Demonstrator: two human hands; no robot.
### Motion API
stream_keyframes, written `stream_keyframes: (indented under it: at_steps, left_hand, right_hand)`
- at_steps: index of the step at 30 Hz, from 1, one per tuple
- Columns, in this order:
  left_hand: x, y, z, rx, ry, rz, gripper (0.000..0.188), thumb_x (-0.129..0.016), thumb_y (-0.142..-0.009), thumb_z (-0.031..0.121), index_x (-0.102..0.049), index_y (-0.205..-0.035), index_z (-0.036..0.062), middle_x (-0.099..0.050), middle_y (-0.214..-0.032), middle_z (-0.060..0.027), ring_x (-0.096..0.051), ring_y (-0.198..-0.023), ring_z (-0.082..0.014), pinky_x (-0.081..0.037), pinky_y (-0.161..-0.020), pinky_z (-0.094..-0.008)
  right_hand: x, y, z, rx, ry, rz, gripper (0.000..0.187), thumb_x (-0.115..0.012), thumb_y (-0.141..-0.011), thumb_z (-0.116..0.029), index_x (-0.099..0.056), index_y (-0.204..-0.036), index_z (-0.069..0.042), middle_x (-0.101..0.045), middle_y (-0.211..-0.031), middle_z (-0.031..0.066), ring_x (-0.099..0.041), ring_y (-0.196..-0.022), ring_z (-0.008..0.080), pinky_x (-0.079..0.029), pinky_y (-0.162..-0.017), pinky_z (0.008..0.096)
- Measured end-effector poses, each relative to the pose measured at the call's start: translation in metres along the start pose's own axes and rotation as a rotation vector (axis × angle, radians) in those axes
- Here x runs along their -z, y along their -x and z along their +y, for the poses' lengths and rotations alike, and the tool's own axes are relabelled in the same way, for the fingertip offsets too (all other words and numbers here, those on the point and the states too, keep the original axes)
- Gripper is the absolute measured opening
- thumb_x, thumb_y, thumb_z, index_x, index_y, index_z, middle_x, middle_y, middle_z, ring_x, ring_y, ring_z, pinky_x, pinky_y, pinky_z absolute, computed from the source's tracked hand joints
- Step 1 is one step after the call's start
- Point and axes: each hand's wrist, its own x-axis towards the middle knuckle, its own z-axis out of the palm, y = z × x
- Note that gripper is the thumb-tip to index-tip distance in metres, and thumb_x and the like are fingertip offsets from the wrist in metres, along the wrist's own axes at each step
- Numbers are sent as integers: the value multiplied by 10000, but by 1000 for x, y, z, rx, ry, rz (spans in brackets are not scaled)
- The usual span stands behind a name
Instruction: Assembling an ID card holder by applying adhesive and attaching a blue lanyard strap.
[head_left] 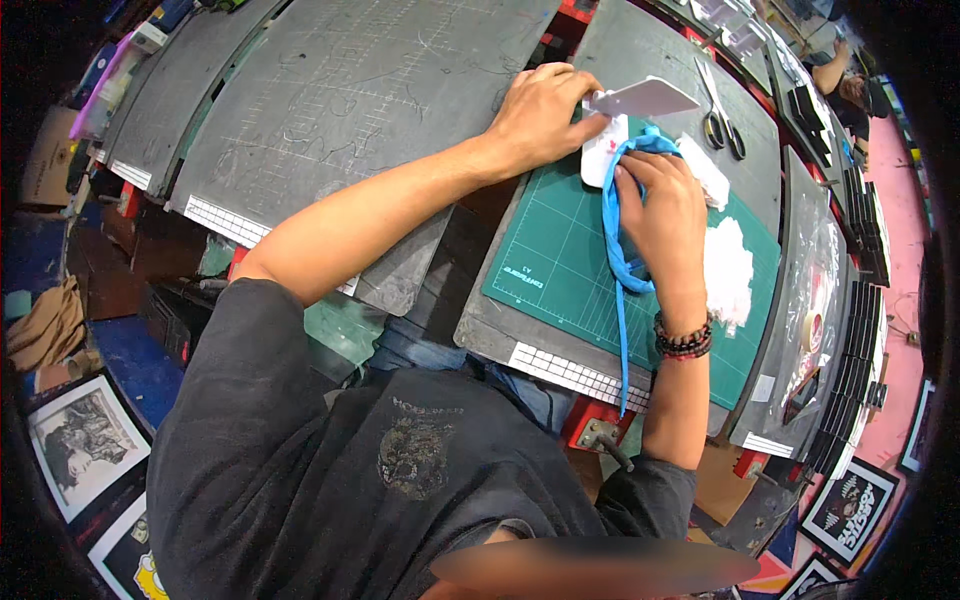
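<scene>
Work surface, as I view it remotely: dark grey boards (pixel 330 110), scratched and strewn with loose threads; on one, a green cutting mat (pixel 555 245) ruled with pale lines.

Item: left hand (pixel 545 115), at the mat's far edge; thumb and fingers grasping the left end of a white flat piece (pixel 655 97), which is tilted up.

Item: right hand (pixel 662 205), over the mat, fingers curled around a twisted blue strip (pixel 613 225); the strip's thin tail hangs past the board's near edge.

Item: white packet (pixel 708 172), just right of the right hand.

Item: crumpled white material (pixel 729 268), on the mat, right of the wrist.

Item: scissors (pixel 718 106), black-handled, beyond the mat.

Room: I list a cardboard box (pixel 48 165) at left, framed pictures (pixel 88 446) at lower left, pink floor (pixel 888 300) at right, and another person (pixel 855 88) at upper right.
</scene>
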Motion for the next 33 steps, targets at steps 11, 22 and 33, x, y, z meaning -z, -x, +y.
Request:
stream_keyframes:
  at_steps: [11, 22, 33]
  left_hand:
    - [-6, 6, -4, 22, -103, 7, 304, -782, -855, 229, -698, -1110, 87, -676, -1182, -86, -553, -1287, -331, -437, -1032, -493]
    - [-5, 0, -1, 13, -125, -4, 296, -793, -845, 262, -721, -1067, 81, -685, -1179, -85, -591, -1216, -323, -485, -971, -475]
    - [10, -11, 4, 91, -199, -210, 321, -794, -845, 327, -727, -1078, 117, -667, -1086, -67, -648, -1086, -311, -502, -892, -498]
  right_hand:
    - [1, 7, -36, 114, 309, -107, 283, -618, -894, -144, -753, -1098, -2, -731, -1196, 108, -617, -1241, 345, -415, -1086, 550]
    - [-3, 3, -33, 87, 317, -138, 351, -575, -876, -146, -712, -1160, 8, -686, -1249, 138, -589, -1281, 356, -379, -1119, 596]
    - [-11, 4, -26, 90, 279, -119, 383, -560, -883, -176, -695, -1177, 29, -673, -1255, 168, -561, -1321, 381, -355, -1141, 616]
